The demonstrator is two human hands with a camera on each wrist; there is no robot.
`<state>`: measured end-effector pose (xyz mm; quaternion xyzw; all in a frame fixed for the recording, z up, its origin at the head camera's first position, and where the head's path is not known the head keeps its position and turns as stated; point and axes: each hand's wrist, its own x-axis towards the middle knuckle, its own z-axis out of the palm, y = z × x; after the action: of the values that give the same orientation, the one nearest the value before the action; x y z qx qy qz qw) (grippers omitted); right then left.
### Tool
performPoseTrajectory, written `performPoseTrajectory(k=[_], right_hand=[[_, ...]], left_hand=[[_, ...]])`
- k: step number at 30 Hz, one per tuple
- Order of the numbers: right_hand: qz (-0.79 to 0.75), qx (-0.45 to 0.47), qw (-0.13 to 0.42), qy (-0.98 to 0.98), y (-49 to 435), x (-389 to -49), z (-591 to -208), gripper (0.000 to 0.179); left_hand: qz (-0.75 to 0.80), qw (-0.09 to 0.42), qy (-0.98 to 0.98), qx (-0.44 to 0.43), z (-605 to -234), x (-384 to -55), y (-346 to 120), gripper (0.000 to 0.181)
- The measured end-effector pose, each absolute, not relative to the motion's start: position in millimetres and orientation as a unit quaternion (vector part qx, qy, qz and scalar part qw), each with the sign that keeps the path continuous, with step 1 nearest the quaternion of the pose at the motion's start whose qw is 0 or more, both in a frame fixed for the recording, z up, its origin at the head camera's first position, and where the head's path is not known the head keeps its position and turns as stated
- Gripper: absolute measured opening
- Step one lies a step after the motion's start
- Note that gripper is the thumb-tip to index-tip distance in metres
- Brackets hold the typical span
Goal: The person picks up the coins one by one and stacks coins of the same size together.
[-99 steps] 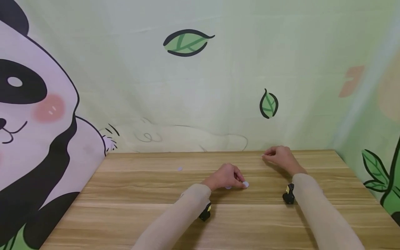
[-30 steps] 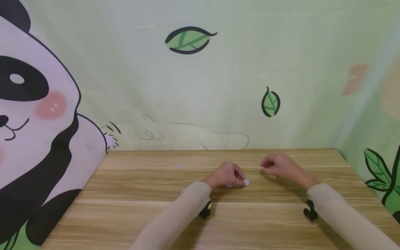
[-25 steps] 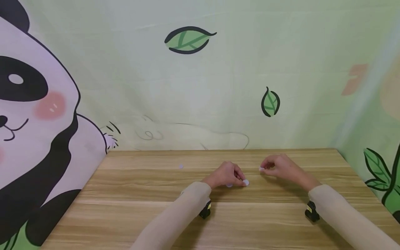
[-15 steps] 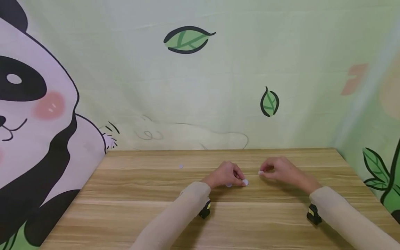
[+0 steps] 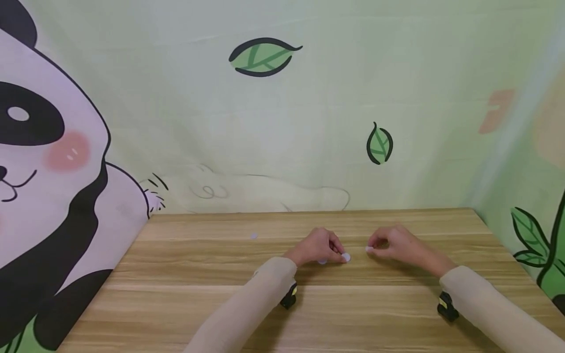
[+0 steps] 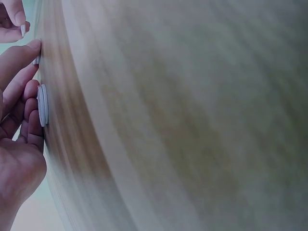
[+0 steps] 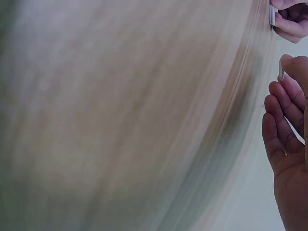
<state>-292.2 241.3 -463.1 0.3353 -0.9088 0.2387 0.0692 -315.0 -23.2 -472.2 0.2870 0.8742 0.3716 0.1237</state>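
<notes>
In the head view, my left hand [image 5: 319, 245] stays low over the wooden table, its thumb and fingertips gripping a flat white disc [image 5: 346, 258] at the tabletop. Partly hidden under that hand lies another white disc [image 5: 322, 261]; the left wrist view shows it as a small stack of thin discs [image 6: 43, 106] beside the curled fingers. To the right, my right hand [image 5: 395, 242] pinches a white disc [image 5: 369, 249] between thumb and index finger. The right wrist view has this pinched disc [image 7: 281, 70] off the tabletop, with the other fingers loosely bent.
A lone small white disc [image 5: 253, 236] lies farther back on the left of the table [image 5: 353, 314]. Behind the table hangs a printed cloth [image 5: 282, 127] with a panda and leaves. Each wrist carries a small black camera [image 5: 448, 307].
My right hand has come from the table's far edge toward me, carrying its disc closer to the one under my left fingers. The left hand has stayed in place.
</notes>
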Motion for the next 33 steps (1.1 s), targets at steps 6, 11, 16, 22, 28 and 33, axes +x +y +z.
performPoseTrajectory(k=[6,11,16,22,28,33], right_hand=[[0.244,0.348,0.052,-0.904,240.5,-290.3,-465.5,0.010],[0.255,0.357,0.023,-0.898,237.8,-288.1,-467.6,0.007],[0.251,0.364,0.015,-0.897,234.7,-287.2,-468.9,0.006],[0.262,0.367,0.006,-0.893,232.7,-286.7,-469.8,0.006],[0.272,0.371,0.007,-0.888,233.3,-285.9,-470.4,0.006],[0.285,0.362,-0.002,-0.888,234.5,-286.0,-470.2,0.008]], left_hand=[[0.372,0.127,0.874,0.286,-472.7,-315.4,-22.7,0.014],[0.370,0.126,0.874,0.288,-472.3,-315.2,-22.7,0.014],[0.370,0.126,0.875,0.286,-472.1,-314.8,-22.7,0.014],[0.370,0.128,0.876,0.283,-472.3,-314.9,-21.8,0.014],[0.369,0.130,0.875,0.285,-472.6,-315.9,-22.4,0.014],[0.364,0.132,0.877,0.286,-473.1,-316.6,-22.5,0.014]])
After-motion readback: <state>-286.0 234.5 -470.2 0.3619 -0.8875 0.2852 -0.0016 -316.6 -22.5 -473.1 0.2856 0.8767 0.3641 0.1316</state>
